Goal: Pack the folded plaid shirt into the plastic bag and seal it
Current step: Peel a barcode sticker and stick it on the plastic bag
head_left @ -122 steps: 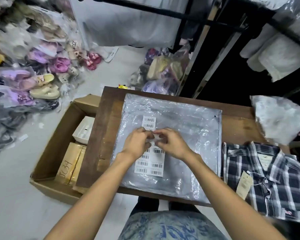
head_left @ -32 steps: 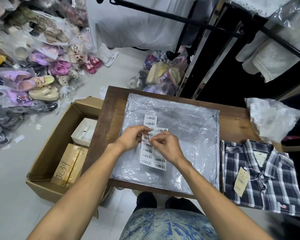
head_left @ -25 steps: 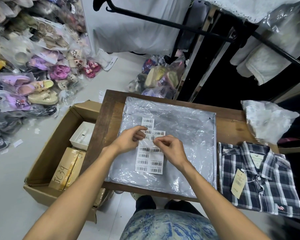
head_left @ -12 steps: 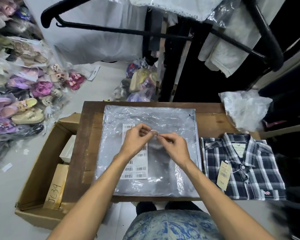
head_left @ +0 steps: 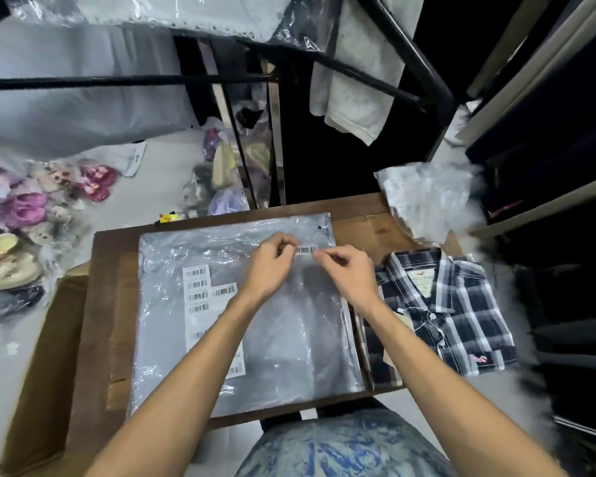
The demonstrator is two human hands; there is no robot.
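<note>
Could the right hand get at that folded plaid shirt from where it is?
Probably yes. The folded navy-and-white plaid shirt lies uncovered just right of the right hand, but that hand and the left hand are pinching a small barcode sticker.

Dim, cool overhead light. Glare streaks the plastic bag [head_left: 241, 304] lying on the counter [head_left: 358, 228]. The right edge is smeared with blur, wide-angle bending curves the borders, and the upper right falls into deep shadow.
</note>
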